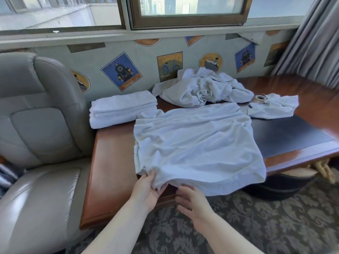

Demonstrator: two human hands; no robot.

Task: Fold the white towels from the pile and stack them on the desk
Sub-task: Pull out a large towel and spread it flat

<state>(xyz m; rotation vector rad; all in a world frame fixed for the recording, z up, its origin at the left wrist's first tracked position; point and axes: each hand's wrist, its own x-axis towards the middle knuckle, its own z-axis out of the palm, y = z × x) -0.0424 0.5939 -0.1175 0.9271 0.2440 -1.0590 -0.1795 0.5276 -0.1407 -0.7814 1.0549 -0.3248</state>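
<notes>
A white towel (194, 143) lies spread over the wooden desk (110, 162), its near edge hanging past the desk's front. My left hand (146, 189) pinches that near edge at the towel's left corner. My right hand (192, 200) is just below the hanging edge with fingers spread and relaxed, holding nothing. A stack of folded white towels (122, 109) sits at the desk's back left. The pile of crumpled white towels (201, 88) is heaped at the back against the wall. One more loose towel (273, 107) lies to the right of the pile.
A grey leather armchair (36, 125) stands tight against the desk's left side. A roll of tape (259, 98) rests between the pile and the loose towel. A dark inlay (286, 136) covers the desk's right part. Grey curtain (315, 37) hangs at right; patterned carpet below.
</notes>
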